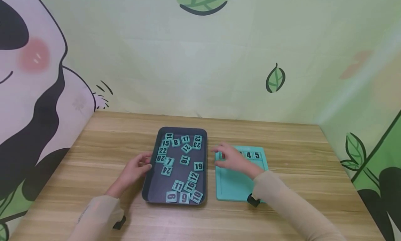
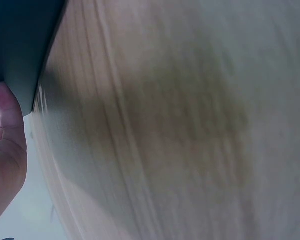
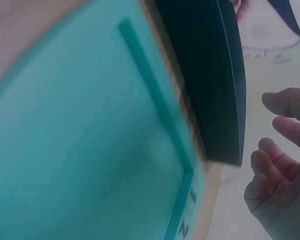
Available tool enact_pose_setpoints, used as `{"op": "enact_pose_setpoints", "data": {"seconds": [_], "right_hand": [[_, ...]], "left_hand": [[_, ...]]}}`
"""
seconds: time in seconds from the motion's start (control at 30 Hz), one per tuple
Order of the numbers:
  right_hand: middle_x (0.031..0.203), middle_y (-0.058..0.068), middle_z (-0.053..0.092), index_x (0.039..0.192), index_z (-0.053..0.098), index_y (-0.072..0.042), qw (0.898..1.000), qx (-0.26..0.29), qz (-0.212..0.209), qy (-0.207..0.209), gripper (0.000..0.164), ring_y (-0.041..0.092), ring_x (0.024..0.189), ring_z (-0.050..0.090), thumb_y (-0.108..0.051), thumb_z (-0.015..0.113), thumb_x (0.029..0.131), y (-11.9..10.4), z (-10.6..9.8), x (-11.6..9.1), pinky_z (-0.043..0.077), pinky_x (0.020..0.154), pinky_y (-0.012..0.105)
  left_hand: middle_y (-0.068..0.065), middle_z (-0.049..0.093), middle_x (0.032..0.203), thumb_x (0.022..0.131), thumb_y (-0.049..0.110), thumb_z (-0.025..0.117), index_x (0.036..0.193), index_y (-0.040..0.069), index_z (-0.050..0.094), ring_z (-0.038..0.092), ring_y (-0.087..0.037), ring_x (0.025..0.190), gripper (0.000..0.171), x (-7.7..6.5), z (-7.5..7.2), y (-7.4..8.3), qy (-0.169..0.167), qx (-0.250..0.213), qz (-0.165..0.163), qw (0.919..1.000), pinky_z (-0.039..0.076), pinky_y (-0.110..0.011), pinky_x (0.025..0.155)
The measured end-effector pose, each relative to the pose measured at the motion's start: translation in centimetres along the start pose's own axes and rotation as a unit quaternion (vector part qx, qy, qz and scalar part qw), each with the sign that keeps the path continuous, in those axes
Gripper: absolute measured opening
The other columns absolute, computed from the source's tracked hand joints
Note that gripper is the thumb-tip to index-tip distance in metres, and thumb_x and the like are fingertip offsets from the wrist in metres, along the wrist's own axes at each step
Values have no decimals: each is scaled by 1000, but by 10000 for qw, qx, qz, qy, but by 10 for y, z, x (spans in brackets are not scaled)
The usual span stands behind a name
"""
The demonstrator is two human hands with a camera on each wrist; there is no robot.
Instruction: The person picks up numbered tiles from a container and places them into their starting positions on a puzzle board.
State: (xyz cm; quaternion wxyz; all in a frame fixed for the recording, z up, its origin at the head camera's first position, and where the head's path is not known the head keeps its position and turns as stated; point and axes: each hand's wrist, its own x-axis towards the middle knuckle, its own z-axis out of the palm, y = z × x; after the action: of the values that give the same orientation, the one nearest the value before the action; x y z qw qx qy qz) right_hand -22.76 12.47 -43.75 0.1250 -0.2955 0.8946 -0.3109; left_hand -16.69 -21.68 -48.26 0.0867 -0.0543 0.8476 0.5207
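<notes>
A dark tray holds several loose teal number tiles, some upside down or sideways. My left hand is at the tray's left side, its thumb laid against the outer wall in the left wrist view. To the right lies a teal board with a row of number tiles along its far edge; the 4 and 5 tiles show. Over the board's far left part hovers my right hand, covering some of that row. Its thumb and fingers are apart and hold nothing.
Both things lie on a wood-grain table, with a narrow gap between tray and board. Behind the table rises a backdrop printed with leaves and a panda. A black strap piece hangs under the right cuff, over the board's near edge.
</notes>
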Motion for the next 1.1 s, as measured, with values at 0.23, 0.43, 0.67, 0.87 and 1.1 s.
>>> {"op": "enact_pose_setpoints", "data": {"seconds": [0.23,0.43,0.67,0.87,1.1], "right_hand": [[109,10,51,119,53,-9,9978,-183,-424,-484,42,24,79,50,-14,64,78,-23,15,2,41,62,25],[109,9,51,118,54,-9,9930,-360,-760,-826,41,23,78,51,-14,63,79,-41,29,5,42,62,20],[111,3,56,119,54,-11,9837,-706,-1167,-1175,41,16,89,55,-18,62,80,-56,48,8,46,76,20],[107,-4,60,119,55,-16,9729,-948,-1357,-1612,38,7,96,53,-22,61,82,-64,66,9,44,87,20],[90,-9,61,112,59,-19,9627,-1269,-1630,-1745,32,2,82,52,-22,61,80,-72,84,12,42,76,15]], "left_hand": [[-18,47,109,87,6,48,129,7,41,53,-31,101,42,0,0,-1,-10,-22,-21,10000,51,-34,76],[-19,48,108,87,6,48,129,6,41,54,-30,99,42,0,0,-1,4,-61,15,10000,51,-34,76],[-17,47,108,87,6,48,129,8,41,53,-29,100,42,0,1,-2,0,-13,-15,10000,51,-34,76],[-16,48,107,87,7,48,128,9,42,53,-29,99,42,0,1,-2,12,20,-33,10000,51,-34,76],[-17,48,108,87,7,48,129,7,41,53,-30,99,42,0,1,-2,15,29,-32,10000,51,-34,76]]}}
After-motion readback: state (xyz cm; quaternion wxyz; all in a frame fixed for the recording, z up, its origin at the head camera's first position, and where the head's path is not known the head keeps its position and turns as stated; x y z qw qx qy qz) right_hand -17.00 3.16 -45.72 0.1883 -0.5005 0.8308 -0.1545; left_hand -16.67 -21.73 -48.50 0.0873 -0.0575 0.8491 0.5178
